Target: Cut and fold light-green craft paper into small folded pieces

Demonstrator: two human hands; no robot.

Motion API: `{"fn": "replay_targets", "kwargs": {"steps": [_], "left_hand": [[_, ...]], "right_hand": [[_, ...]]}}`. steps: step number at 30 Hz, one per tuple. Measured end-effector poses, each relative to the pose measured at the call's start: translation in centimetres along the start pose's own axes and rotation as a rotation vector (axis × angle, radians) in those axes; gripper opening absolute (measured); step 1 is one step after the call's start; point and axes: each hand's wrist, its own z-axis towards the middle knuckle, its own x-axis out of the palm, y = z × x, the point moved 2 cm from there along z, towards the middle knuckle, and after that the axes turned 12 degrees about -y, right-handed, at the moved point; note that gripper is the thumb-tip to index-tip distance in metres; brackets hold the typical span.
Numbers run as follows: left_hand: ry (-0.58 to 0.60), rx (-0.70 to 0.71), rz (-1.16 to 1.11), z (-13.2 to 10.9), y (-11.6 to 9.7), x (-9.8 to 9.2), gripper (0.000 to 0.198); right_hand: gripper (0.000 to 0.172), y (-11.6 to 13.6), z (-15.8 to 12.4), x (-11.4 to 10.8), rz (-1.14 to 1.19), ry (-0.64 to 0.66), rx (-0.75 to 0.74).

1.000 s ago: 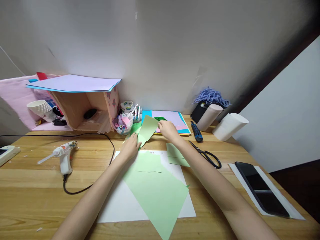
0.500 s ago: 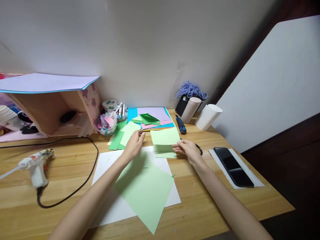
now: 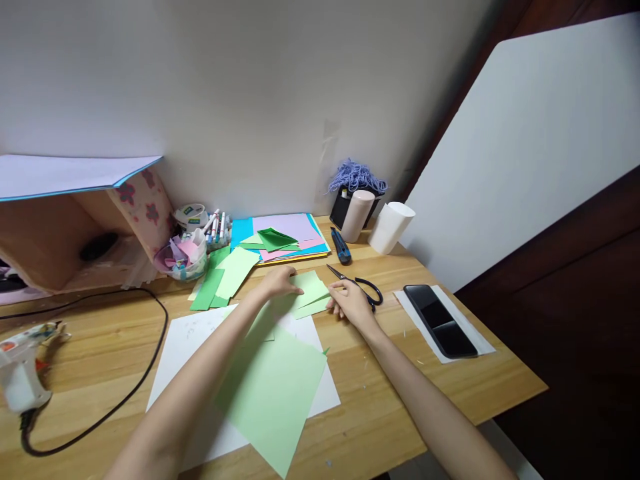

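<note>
My left hand (image 3: pixel 279 283) is at the left edge of a small light green paper piece (image 3: pixel 309 285), its thumb and fingers closed on that edge. My right hand (image 3: pixel 351 301) pinches the right side of the same piece, fingers curled under. Another light green strip (image 3: pixel 314 308) lies beneath it. A large light green sheet (image 3: pixel 274 393) rests askew on a white sheet (image 3: pixel 187 347) below my forearms. Just past my right hand lie black-handled scissors (image 3: pixel 370 290), partly covered by the hand.
Green paper offcuts (image 3: pixel 215 283) and a coloured paper stack (image 3: pixel 245 230) lie behind. A blue utility knife (image 3: pixel 341 247), white roll (image 3: pixel 393 228) and phone (image 3: pixel 440 321) are rightward. A glue gun (image 3: pixel 25 373), its cord, a scrap basket (image 3: pixel 183 257) and a box (image 3: pixel 145 207) stand left.
The small paper piece has been lowered toward the table, and my left hand has come to its left edge. The scissors show more. The view has swung right.
</note>
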Motion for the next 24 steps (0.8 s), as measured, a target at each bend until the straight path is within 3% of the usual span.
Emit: {"fn": "replay_targets", "kwargs": {"steps": [3, 6, 10, 24], "left_hand": [[-0.047, 0.011, -0.011, -1.4, -1.0, -1.3, 0.033], [-0.145, 0.033, -0.16, -3.3, -2.7, -3.2, 0.037], [-0.193, 0.015, -0.308, -5.1, -4.5, -4.8, 0.04], [-0.154, -0.124, -0.457, -6.1, -3.7, -4.4, 0.038]], "right_hand": [[0.027, 0.4, 0.5, -0.8, -0.047, -0.182, -0.237], [0.035, 1.2, 0.3, -0.7, 0.014, -0.155, -0.322], [0.032, 2.1, -0.7, 0.0, 0.194, 0.022, -0.27], [0.028, 1.9, -1.8, 0.2, 0.378, 0.028, -0.02]]}}
